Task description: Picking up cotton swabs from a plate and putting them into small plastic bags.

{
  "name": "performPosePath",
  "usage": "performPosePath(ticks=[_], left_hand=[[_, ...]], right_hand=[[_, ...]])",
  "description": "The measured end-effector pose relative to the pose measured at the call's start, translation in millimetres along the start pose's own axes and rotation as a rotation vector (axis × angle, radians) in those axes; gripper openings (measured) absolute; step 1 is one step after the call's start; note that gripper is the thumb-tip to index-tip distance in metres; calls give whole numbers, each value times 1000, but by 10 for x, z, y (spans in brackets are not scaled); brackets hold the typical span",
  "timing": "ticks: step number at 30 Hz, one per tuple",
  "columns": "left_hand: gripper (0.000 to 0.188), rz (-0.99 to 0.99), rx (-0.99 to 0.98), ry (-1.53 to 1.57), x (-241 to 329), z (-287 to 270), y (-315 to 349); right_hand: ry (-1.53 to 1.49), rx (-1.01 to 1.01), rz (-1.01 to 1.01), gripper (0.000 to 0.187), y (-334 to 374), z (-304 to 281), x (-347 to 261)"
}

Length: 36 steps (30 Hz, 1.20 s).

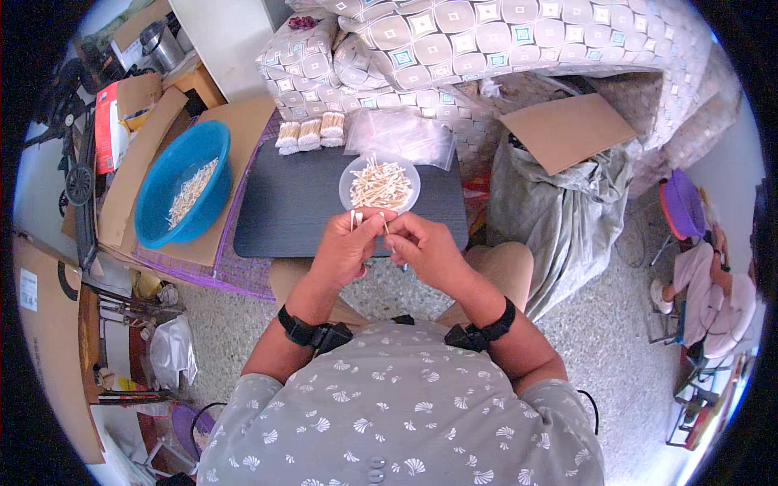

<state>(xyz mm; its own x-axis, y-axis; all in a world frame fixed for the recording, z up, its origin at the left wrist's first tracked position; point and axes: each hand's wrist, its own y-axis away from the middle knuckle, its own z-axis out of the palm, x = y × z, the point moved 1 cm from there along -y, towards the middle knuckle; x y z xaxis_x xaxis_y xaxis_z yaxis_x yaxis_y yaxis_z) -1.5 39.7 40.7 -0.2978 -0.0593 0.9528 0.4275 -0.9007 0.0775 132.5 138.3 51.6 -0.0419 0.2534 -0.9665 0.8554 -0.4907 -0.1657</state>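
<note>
Both hands meet just in front of a white bowl [346, 180] heaped with loose cotton swabs [381, 185] on a small dark table [279, 194]. My left hand [340, 249] is closed around a few cotton swabs [355, 219], their white tips poking up past the thumb. Pinched in my right hand [427, 249] is a cotton swab [384, 223], close against the left fingertips. Behind the bowl lie bundles of packed cotton swabs [310, 133] and a stack of clear plastic bags [405, 138].
To the left a blue basin [150, 206] with more swabs sits on cardboard [231, 174]. A patterned covered sofa [502, 40] stands behind the table. On the right, cardboard [571, 130] tops a grey-green sack [567, 219]. Another person [713, 292] sits at far right by a purple basin [687, 202].
</note>
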Motion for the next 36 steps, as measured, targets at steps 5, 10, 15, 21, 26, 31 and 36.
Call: performPosePath(ticks=[5, 10, 15, 21, 26, 31, 36], left_hand=[[22, -17, -32, 32, 14, 65, 0], [21, 4, -86, -108, 7, 27, -53], [23, -30, -41, -145, -52, -18, -96], [30, -15, -40, 64, -118, -286, -180], [31, 101, 60, 174, -140, -560, -251], [35, 149, 3, 354, -284, -761, -309], [34, 90, 26, 491, -319, -836, -317]], right_hand=[[-29, 69, -11, 13, -18, -40, 170], [-54, 112, -9, 21, -77, -37, 234], [-74, 115, 20, 26, -200, 25, 283], [-281, 7, 125, 23, -369, 87, 319], [214, 57, 49, 21, -801, -148, 522], [449, 33, -20, 24, -1457, -307, 725], [574, 14, -131, 26, -1931, -283, 1077]])
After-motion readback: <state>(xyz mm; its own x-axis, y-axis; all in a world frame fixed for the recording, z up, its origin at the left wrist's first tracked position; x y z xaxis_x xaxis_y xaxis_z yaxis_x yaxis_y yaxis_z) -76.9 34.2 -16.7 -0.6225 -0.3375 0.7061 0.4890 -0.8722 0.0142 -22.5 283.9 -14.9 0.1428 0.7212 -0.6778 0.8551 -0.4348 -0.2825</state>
